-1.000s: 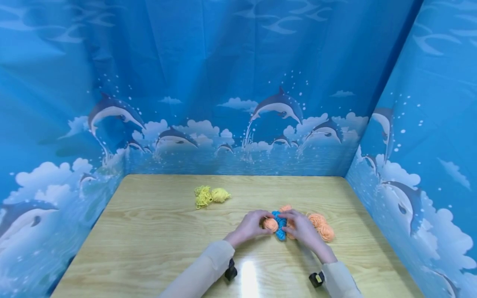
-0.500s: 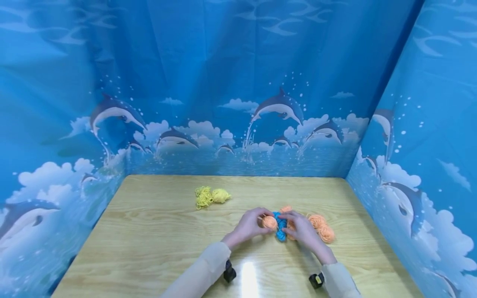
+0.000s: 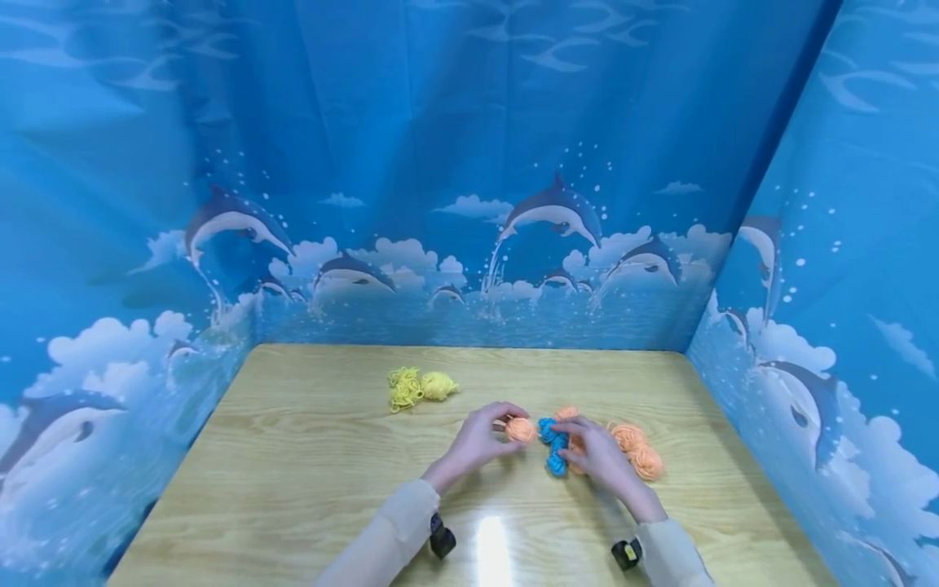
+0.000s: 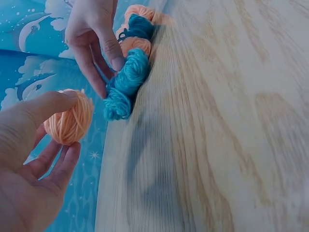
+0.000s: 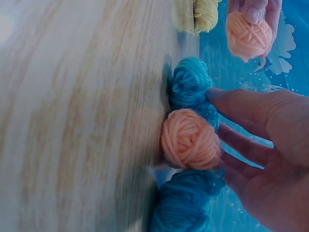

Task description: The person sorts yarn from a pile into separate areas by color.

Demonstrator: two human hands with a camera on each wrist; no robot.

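My left hand [image 3: 477, 440] holds a peach yarn ball [image 3: 522, 430] between thumb and fingers, apart from the rest; the left wrist view shows this ball [image 4: 72, 121] raised beside the tabletop. Over a cluster of yarn, my right hand [image 3: 601, 456] has its thumb and fingertips about the blue yarn [image 3: 556, 463], a lumpy skein lying on the table. Another peach ball [image 5: 189, 140] sits against that skein, partly under the right hand. Below it in the right wrist view lies more blue yarn [image 5: 188, 203], which the hand hides from the head view.
Two more peach balls [image 3: 637, 450] lie right of the right hand. A loose yellow-green yarn tangle [image 3: 405, 389] and a pale yellow ball [image 3: 439, 386] sit farther back on the wooden table [image 3: 315, 456]. Blue dolphin-print curtains [image 3: 411, 204] stand behind and at the sides.
My left hand has moved leftward with the peach ball, opening a gap between it and the blue yarn. My right hand stays at the blue yarn.
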